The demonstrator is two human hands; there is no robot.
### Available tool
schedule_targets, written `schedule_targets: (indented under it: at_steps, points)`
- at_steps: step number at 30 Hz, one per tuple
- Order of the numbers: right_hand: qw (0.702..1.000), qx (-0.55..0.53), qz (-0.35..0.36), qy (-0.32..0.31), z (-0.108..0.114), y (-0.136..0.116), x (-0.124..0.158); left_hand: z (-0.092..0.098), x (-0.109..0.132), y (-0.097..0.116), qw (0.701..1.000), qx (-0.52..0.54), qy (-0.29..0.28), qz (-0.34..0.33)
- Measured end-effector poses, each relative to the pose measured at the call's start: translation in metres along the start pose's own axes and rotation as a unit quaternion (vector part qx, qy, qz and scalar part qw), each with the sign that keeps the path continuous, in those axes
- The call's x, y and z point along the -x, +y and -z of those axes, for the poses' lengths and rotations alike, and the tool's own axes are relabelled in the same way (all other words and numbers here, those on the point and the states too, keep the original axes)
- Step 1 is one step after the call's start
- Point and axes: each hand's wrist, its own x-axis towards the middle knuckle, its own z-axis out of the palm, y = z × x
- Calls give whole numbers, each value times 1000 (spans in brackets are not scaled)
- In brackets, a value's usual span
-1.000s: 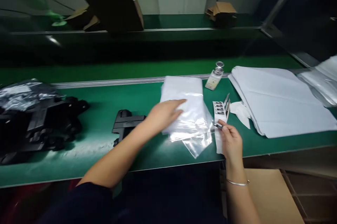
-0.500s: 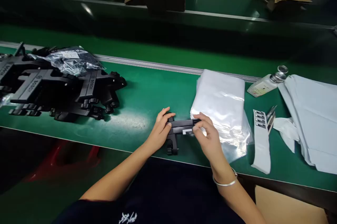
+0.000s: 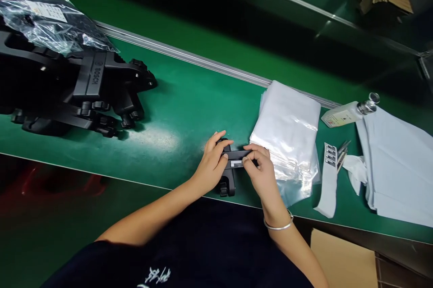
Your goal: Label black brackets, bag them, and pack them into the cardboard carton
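Moved to the black plastic bracket with a straight bar [image 3: 231,183] since a second ago, in the head view: left hand [image 3: 214,162], from over a stack of glossy translucent plastic bags [image 3: 289,121]; right hand [image 3: 263,168], from a long white paper strip with black printing [image 3: 327,184]. Grasping the bracket's left end with the left hand, and the bar's right end between thumb and fingertips of the right. Between both, lying flat on the bar: a small white rectangular label [image 3: 236,163]. Held at the near edge of the smooth green desk [image 3: 182,103], just left of the bags. Piled well apart, far left: black BOSCH-lettered plastic brackets [image 3: 91,74]. Beyond the strip: a white bottle with a metal cap [image 3: 343,115].
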Motion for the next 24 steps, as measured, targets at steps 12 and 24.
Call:
schedule_targets:
  at_steps: [12,24]
  points:
    - [1000,9,-6,-7,2,-2,-3,1,0,0,1000,-22,-3,-14]
    - [1000,14,0,-12,1,0,-3,1,0,-1,1000,-26,-4,-15]
